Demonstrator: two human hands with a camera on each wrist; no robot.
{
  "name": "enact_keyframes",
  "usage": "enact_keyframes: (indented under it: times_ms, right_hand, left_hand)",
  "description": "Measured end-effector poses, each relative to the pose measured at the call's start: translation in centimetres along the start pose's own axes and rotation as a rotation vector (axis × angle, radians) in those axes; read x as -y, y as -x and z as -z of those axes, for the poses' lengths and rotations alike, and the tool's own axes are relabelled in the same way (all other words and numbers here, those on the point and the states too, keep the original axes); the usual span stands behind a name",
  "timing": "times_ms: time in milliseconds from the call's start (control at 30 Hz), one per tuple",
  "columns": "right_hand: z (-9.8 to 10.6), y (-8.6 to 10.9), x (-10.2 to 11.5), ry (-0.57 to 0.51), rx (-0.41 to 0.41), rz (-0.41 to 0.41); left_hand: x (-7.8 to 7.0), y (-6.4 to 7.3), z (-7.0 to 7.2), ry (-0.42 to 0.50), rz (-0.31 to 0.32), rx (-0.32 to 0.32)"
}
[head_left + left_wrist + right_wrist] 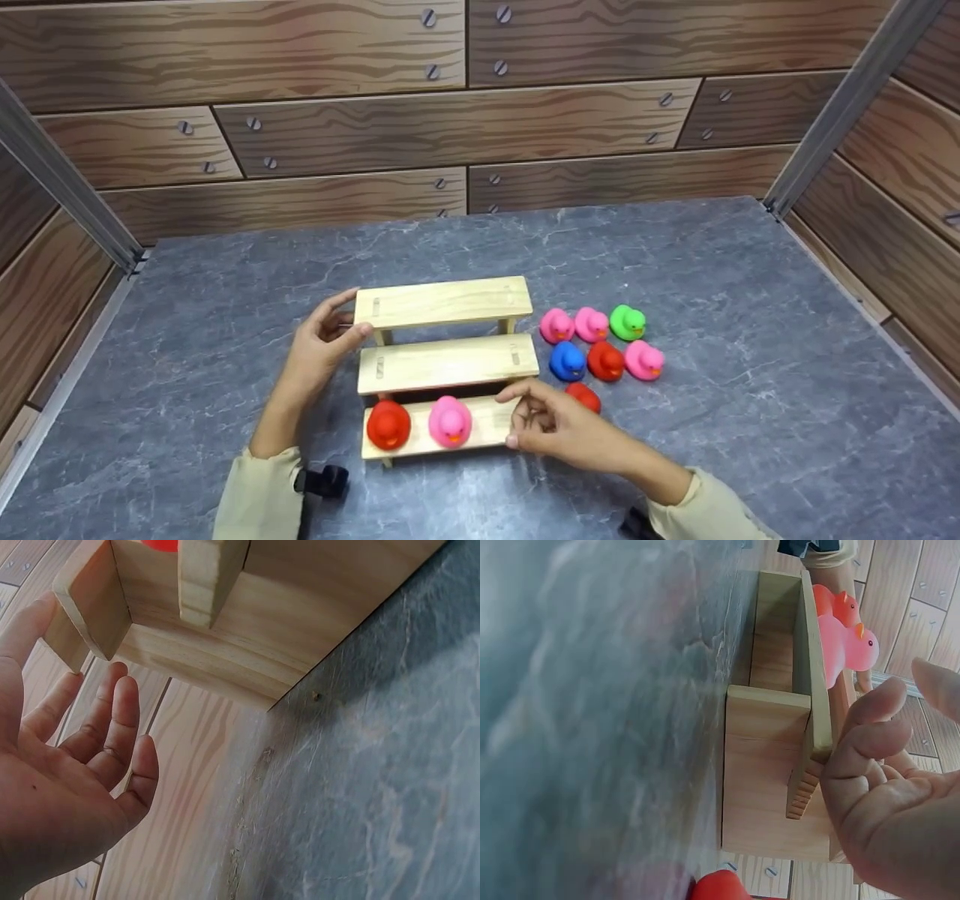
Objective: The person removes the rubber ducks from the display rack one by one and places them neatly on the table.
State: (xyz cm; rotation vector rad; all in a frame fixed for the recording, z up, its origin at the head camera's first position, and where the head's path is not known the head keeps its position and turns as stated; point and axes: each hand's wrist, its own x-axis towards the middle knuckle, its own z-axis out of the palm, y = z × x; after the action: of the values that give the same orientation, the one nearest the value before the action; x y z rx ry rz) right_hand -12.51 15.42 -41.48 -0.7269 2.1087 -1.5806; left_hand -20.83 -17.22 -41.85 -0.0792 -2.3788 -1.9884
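Observation:
My left hand [319,345] holds the left end of the top step of a three-step wooden stand [442,301], thumb at its front corner and index finger at the back. In the left wrist view the other fingers [124,716] are beneath that step's end. My right hand [562,427] is at the right end of the bottom step, its fingers loosely bent with nothing visible between them. In the right wrist view its knuckles come close against the step's end. On the bottom step stand a red duck [388,424] and a pink duck [451,421], side by side.
Right of the stand, several toy ducks stand in rows on the grey marbled table [720,315]: pink ducks [592,324], a green duck [627,322], a blue duck [568,361] and red ducks [605,361]. One red duck is partly behind my right hand. Wood-patterned walls surround the table.

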Motion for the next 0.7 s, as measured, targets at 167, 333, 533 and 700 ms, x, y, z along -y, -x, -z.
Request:
enact_keyframes:
  times_ms: [167,333,533,700]
  right_hand:
    - [-0.2,-0.3,0.3,0.003,-0.007,-0.026]
    - [-0.7,-1.0,0.8,-0.006,-0.008,-0.054]
    - [-1.5,-2.0,1.6,0.031,-0.001,-0.058]
    - [-2.3,-2.6,1.9,0.071,-0.022,-0.076]
  left_hand:
    - [-0.1,0.0,0.0,-0.016,0.005,0.0]
    - [-0.1,0.0,-0.1,-0.023,0.019,0.006]
    - [-0.1,0.1,-0.1,-0.021,0.016,0.004]
    - [-0.2,0.1,-0.1,-0.013,0.015,0.004]
